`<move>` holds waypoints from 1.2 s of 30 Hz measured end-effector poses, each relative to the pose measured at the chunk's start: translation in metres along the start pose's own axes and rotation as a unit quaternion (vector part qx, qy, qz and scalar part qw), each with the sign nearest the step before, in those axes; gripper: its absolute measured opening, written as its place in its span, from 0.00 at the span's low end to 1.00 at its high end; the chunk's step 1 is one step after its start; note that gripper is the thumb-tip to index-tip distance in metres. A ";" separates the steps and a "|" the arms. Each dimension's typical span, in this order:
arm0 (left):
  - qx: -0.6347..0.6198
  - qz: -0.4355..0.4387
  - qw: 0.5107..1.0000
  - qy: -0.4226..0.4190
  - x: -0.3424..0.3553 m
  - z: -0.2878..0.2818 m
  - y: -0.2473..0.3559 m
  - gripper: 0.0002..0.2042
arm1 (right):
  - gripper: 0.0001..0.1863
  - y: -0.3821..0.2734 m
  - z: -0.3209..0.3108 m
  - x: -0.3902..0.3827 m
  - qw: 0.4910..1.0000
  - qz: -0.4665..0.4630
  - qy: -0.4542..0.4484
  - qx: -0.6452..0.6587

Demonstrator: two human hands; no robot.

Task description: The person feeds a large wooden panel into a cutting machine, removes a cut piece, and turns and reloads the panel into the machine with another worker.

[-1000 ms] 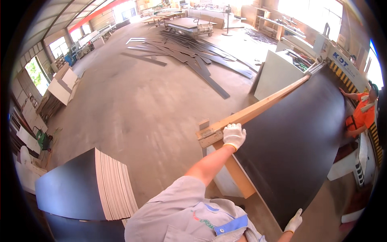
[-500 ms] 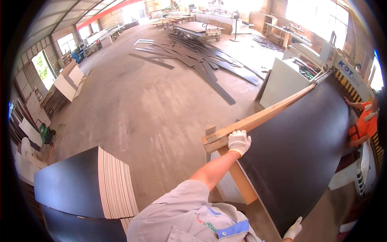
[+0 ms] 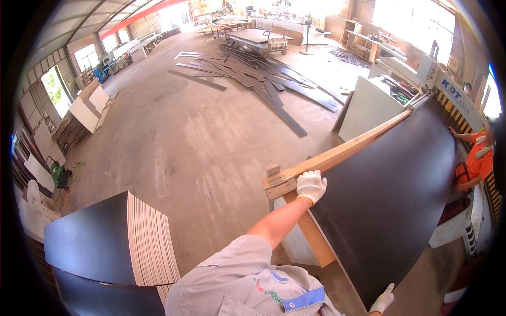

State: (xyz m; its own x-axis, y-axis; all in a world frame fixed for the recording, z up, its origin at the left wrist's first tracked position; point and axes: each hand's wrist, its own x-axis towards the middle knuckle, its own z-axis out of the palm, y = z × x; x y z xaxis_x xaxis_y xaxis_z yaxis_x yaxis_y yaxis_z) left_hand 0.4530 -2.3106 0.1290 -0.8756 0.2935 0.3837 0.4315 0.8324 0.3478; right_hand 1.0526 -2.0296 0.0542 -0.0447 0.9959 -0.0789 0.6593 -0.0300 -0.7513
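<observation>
Board (image 3: 390, 195) sits near right, left grip (image 3: 312, 188) and right grip (image 3: 382, 301) both clamped on its near edge. Rail (image 3: 342, 147) blocks its left side, coworker (image 3: 478, 162) stands right, strips (image 3: 279, 111) litter the far floor (image 3: 158, 137).

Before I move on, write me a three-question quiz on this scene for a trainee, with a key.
1. True or false: the left hand and the right hand both wear gloves.
2. What runs along the left side of the big dark board?
A. A green hose
B. A wooden beam
C. A white rope
3. Fill the gap: the stack of boards is on the person's ____ side.

Key:
1. True; both gloves are pale.
2. B
3. Left
</observation>
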 end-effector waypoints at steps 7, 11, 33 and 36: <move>0.002 0.002 1.000 0.007 0.000 -0.005 0.000 0.19 | 0.46 -0.017 -0.009 -0.004 0.997 0.016 -0.046 -0.056; -0.007 0.003 1.000 0.004 -0.001 0.000 0.003 0.19 | 0.51 -0.065 -0.024 -0.053 0.995 0.028 -0.047 -0.087; 0.082 -0.069 0.994 -0.011 -0.003 0.027 0.020 0.24 | 0.39 -0.003 -0.048 -0.026 0.837 0.260 -0.261 0.406; 0.065 -0.068 0.995 0.027 -0.032 0.027 0.019 0.23 | 0.41 -0.001 -0.055 -0.017 0.847 0.262 -0.255 0.385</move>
State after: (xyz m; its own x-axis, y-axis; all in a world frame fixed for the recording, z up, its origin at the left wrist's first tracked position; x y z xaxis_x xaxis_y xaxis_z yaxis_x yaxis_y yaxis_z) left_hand 0.4830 -2.2918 0.1001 -0.9093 0.1513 0.3877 0.2752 0.9174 0.2874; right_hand 1.0942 -2.0419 0.0927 -0.3453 0.6677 -0.6595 0.0116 -0.6996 -0.7144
